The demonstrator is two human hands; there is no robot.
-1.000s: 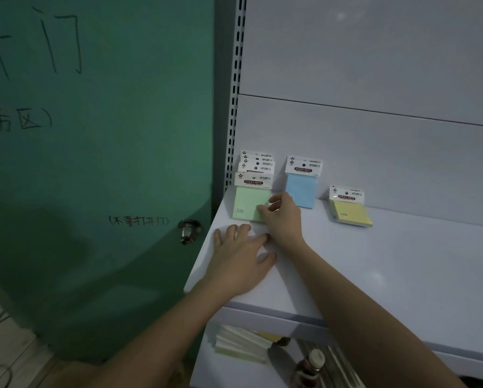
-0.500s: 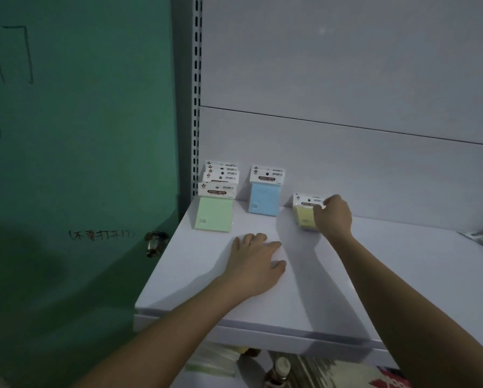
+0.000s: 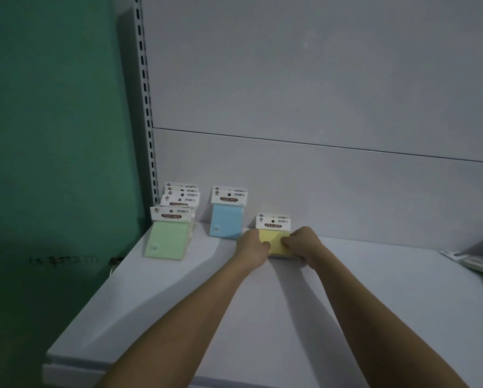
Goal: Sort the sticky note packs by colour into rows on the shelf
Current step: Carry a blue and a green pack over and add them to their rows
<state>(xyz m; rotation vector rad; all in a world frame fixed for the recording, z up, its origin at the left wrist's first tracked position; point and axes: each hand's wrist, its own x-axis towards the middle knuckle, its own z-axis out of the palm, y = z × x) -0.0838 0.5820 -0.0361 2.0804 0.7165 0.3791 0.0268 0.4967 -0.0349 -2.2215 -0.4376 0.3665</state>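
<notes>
Three pack rows (image 3: 274, 233) (left to right) on shelf (image 3: 234, 317)

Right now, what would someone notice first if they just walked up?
Probably both hands, the left hand and right hand, pinching the yellow pack in the middle of the white shelf. Left of it stands a blue pack, then a green row beside the green door.

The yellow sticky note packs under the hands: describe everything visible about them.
The yellow sticky note packs are square pale-yellow pads with white printed header cards reading STICKY NOTE. Two headers show, one behind the other, so there appear to be two packs. They lie on the white shelf near its back panel, rightmost of three colour rows. The left hand and right hand pinch the front pack's sides.
</notes>
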